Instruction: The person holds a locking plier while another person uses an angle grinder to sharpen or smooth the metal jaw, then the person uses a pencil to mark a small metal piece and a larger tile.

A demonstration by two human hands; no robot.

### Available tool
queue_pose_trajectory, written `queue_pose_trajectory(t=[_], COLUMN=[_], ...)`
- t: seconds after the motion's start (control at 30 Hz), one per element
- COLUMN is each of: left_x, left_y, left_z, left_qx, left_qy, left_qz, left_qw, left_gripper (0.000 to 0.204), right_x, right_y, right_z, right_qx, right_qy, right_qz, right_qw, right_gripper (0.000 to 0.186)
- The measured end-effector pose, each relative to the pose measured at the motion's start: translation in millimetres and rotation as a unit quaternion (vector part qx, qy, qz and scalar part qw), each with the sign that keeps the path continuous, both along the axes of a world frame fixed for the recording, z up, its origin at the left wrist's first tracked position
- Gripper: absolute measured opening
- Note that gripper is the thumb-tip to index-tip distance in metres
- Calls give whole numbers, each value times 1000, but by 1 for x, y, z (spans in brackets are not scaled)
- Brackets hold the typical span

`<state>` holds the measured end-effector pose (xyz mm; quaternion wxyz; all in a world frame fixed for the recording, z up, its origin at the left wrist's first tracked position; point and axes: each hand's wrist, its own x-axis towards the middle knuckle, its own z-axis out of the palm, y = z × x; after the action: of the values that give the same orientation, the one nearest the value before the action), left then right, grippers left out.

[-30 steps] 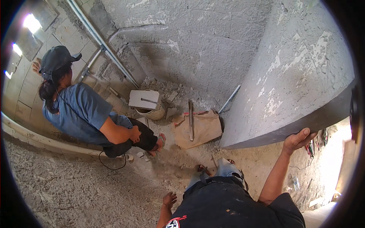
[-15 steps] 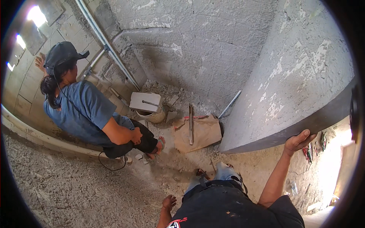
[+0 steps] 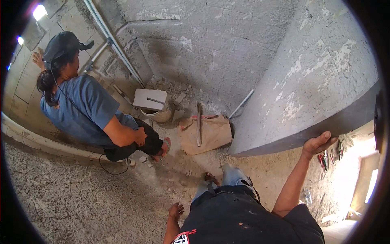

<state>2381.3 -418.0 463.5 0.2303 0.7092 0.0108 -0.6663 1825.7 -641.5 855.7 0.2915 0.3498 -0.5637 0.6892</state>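
My right hand (image 3: 319, 145) is pressed against the dark smooth edge (image 3: 341, 116) of the rough grey plastered wall (image 3: 308, 81) on the right, its fingers stretched out. Beside my body hangs my left hand (image 3: 176, 210), with nothing in it and the fingers loosely apart, over the rough grey ground (image 3: 93, 195). Ahead of my feet lies a flattened brown paper sack (image 3: 215, 136), with a narrow metal bar (image 3: 199, 124) on top of it.
At left a co-worker (image 3: 79, 105) in a blue shirt and dark cap leans one hand on the block wall. A bucket (image 3: 159, 116) bears a white block (image 3: 150, 99) with a dark tool on it. Rubble (image 3: 178, 91), pipes (image 3: 113, 44) and a leaning rod (image 3: 242, 103) are farther off.
The view has shifted slightly, so the sack and bucket appear higher and farther left. My right hand stays on the wall edge; my left still hangs. The co-worker's pose is nearly the same.
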Motion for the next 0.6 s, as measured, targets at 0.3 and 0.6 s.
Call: queue_pose_trajectory(t=[0.3, 0.6], left_x=[-10, -14], left_y=[20, -8], left_z=[8, 12], left_qx=[-9, -11], left_qy=[5, 17], left_qz=[21, -6], left_qw=[1000, 1000], left_gripper=[54, 50], right_x=[2, -8], right_y=[-1, 6], right_z=[1, -9], right_qx=[18, 4], right_qy=[13, -25], right_qz=[-5, 3], right_qw=[1000, 1000], right_gripper=[63, 61])
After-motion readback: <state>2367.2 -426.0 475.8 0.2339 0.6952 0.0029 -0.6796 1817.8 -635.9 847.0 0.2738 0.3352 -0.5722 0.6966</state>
